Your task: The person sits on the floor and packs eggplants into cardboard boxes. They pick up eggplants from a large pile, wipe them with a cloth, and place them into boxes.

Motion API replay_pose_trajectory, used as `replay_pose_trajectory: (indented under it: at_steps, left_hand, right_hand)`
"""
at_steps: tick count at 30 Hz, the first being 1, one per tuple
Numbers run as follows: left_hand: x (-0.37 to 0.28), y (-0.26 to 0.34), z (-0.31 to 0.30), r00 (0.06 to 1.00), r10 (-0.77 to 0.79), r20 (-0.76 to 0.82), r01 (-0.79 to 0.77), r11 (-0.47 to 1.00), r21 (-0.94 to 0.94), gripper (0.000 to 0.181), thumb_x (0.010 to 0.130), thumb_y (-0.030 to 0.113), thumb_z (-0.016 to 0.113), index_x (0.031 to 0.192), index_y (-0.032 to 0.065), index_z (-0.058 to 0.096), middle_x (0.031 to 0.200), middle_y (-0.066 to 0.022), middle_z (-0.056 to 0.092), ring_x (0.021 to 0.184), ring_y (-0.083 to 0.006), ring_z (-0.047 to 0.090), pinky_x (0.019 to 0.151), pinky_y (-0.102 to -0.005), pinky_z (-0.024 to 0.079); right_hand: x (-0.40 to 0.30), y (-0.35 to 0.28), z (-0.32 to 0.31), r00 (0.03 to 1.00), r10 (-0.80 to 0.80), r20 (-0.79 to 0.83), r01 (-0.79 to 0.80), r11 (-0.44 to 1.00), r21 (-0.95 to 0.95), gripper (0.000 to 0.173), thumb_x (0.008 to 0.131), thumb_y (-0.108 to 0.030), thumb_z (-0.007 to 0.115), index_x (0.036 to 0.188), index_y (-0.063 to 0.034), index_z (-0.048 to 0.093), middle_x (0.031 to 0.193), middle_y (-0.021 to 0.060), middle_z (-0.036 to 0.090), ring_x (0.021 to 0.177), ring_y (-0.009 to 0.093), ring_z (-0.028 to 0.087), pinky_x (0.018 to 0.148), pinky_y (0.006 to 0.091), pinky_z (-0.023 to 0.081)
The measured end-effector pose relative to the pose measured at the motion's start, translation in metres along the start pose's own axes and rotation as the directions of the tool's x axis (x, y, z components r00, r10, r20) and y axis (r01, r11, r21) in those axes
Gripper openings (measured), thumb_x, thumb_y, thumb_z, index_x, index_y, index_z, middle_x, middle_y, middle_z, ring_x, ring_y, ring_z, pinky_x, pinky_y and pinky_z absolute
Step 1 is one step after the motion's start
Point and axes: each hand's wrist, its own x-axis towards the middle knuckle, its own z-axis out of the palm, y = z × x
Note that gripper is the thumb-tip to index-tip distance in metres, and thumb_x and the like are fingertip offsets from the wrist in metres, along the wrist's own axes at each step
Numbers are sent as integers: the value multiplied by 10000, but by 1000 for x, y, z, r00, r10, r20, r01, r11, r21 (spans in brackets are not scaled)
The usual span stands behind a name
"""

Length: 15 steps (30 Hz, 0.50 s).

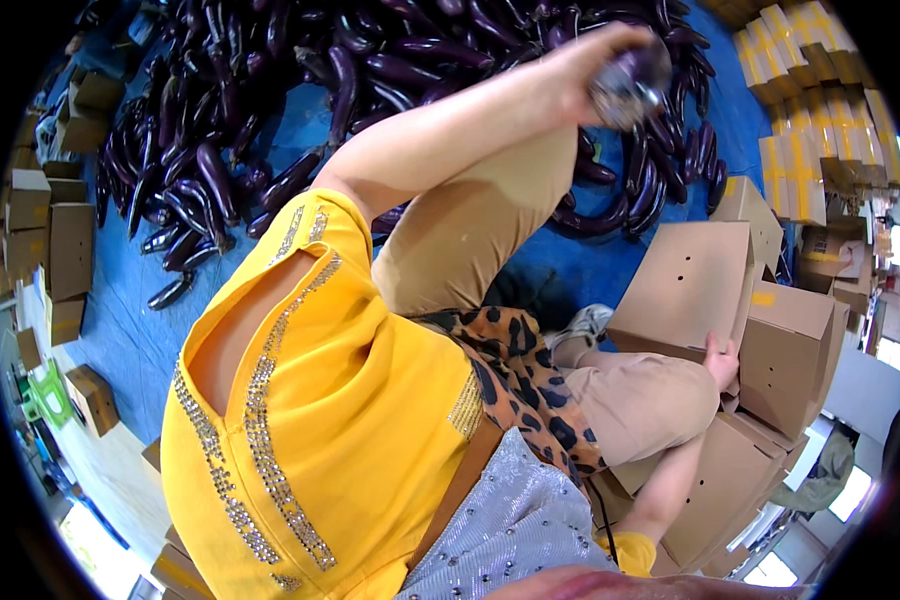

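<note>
My left hand (596, 79) is stretched out over the pile of eggplants (420, 56). Its fingers are closed around a shiny purple eggplant (634, 79), blurred by motion, so whether it holds more than one is unclear. Down at the right, beside my bent knee, my right hand (720, 365) grips the lower edge of a tilted cardboard box (679, 277). Two small round holes show in that box's face. What lies inside it is hidden from this angle.
Blue sheeting (120, 300) covers the floor. More brown boxes (784, 352) crowd close by my right hand, and another box (727, 480) lies below it. Taped flat cartons (802, 112) are stacked at the upper right. Along the left side stand further cartons (71, 247) and a green plastic item (51, 394).
</note>
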Motion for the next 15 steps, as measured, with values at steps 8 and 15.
replay_pose_trajectory:
  at_steps: [8, 15]
  left_hand:
    - [-47, 135, -263, 683, 633, -365, -227, 658, 718, 456, 790, 316, 736, 1109, 36, 571, 877, -66, 669, 691, -184, 654, 629, -341, 546]
    - [-69, 103, -374, 564, 730, -386, 365, 200, 910, 994, 674, 378, 801, 1448, 40, 276, 1207, -187, 577, 1020, -288, 605, 885, -357, 475]
  right_hand:
    - [-151, -9, 54, 831, -480, 280, 523, 846, -101, 447, 959, -352, 510, 1293, -54, 519, 1219, 185, 592, 1136, 278, 562, 953, 348, 434]
    - [-74, 76, 86, 814, -86, 574, -199, 888, 415, 364, 965, -281, 513, 1237, -44, 566, 1188, 158, 607, 1105, 243, 565, 952, 329, 428]
